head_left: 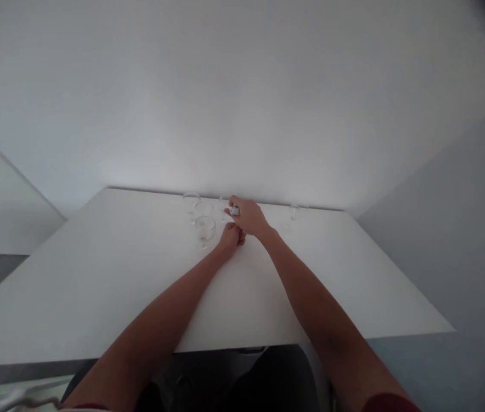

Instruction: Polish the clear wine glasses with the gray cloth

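Observation:
My right hand [249,217] reaches over the table with fingers curled around a small whitish-grey piece [234,210], whose kind I cannot make out. Just below it, my left hand [231,236] is closed like a fist close to the tabletop. The two hands meet or overlap, and what the left fingers hold, if anything, is hidden. Left of the hands stand several clear stemmed glasses: a near glass [205,228], a middle glass [203,209] and a far glass [191,198]. Some faint clear glass [222,216] also shows beside my right fingertips.
Another clear glass [294,212] stands to the right near the back edge of the white table [96,286]. A pale wall [242,103] rises directly behind the table. My legs are under the front edge.

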Demonstrator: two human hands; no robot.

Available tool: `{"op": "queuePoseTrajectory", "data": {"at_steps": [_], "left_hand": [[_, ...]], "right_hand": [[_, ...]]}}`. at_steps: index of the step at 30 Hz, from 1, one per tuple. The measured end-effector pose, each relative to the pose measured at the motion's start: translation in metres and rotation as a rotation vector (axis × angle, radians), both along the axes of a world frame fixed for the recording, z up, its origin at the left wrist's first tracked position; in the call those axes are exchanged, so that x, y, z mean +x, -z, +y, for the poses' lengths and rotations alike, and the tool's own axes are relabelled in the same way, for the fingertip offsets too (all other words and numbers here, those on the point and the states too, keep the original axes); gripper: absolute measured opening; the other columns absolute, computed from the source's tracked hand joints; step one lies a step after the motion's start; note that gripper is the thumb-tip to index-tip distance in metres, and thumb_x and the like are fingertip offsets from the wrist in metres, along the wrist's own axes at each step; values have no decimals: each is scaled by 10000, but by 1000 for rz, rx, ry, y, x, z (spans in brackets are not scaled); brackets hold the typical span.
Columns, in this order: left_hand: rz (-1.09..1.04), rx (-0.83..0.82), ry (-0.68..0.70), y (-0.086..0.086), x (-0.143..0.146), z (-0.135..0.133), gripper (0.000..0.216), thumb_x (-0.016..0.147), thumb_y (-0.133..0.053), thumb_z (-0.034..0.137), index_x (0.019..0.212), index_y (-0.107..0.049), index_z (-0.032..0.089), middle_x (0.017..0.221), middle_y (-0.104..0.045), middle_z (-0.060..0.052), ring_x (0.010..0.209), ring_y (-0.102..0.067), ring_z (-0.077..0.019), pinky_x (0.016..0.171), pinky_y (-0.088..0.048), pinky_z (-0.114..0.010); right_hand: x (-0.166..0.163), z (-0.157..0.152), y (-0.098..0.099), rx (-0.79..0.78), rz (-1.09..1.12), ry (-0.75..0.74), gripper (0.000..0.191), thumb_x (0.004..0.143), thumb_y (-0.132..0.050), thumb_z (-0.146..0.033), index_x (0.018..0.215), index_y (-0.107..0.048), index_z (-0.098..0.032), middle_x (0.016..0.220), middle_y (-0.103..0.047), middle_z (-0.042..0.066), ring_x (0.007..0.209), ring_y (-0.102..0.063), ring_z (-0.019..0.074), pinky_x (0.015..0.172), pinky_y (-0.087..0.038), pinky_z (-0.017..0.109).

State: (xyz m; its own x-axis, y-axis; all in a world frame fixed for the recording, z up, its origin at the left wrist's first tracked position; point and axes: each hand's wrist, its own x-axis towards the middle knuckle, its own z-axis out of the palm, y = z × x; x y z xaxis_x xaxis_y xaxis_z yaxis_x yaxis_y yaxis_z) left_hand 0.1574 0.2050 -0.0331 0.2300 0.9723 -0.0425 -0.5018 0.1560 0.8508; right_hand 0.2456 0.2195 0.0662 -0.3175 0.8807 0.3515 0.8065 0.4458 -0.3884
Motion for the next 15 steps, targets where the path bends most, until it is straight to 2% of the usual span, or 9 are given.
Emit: {"op": "queuePoseTrajectory", "data": {"at_steps": [2, 4, 6, 8, 11, 15], "left_hand": [[-27, -2, 15, -6, -1, -2, 460, 817, -695, 426, 611, -328, 240, 523, -243, 106, 430, -183, -37, 429, -150, -200], [-87, 6, 85, -13, -2, -5, 393, 810, -708, 486, 691, -438, 227, 541, -305, 102, 427, -237, -47, 421, -190, -195], [-141, 32, 191, -18, -3, -8, 356, 809, -713, 533, 843, -546, 221, 569, -432, 83, 436, -344, -70, 420, -259, -194], [-139, 65, 282, -19, -4, -11, 388, 812, -733, 538, 973, -590, 215, 636, -588, 37, 482, -481, -102, 434, -341, -202], [-123, 88, 369, -17, -7, -12, 460, 808, -783, 506, 1096, -623, 185, 818, -759, -69, 599, -647, -159, 492, -471, -242], [-216, 81, 353, -15, -11, -11, 486, 797, -826, 500, 1095, -683, 144, 898, -804, -123, 746, -752, -216, 720, -621, -353]], "right_hand": [[13, -2, 7, 33, 174, 23, 229, 978, -654, -465, 940, -688, -242, 735, -656, 2, 689, -560, 172, 698, -404, 279], [32, -8, 19, 48, 458, 19, 319, 980, -624, -526, 841, -608, -239, 688, -603, -15, 660, -538, 158, 682, -423, 272], [54, -14, 36, 21, 763, -11, 390, 975, -599, -601, 810, -533, -253, 661, -553, -28, 610, -501, 149, 623, -420, 266], [70, -18, 52, -11, 988, -39, 443, 960, -581, -671, 811, -459, -272, 643, -493, -42, 566, -458, 144, 573, -403, 263], [81, -18, 69, -44, 1099, -36, 536, 937, -499, -784, 804, -342, -289, 650, -404, -54, 568, -443, 155, 577, -428, 279], [80, -12, 74, -146, 1111, -64, 607, 881, -433, -881, 771, -325, -295, 619, -341, -53, 561, -398, 166, 564, -429, 304]]}}
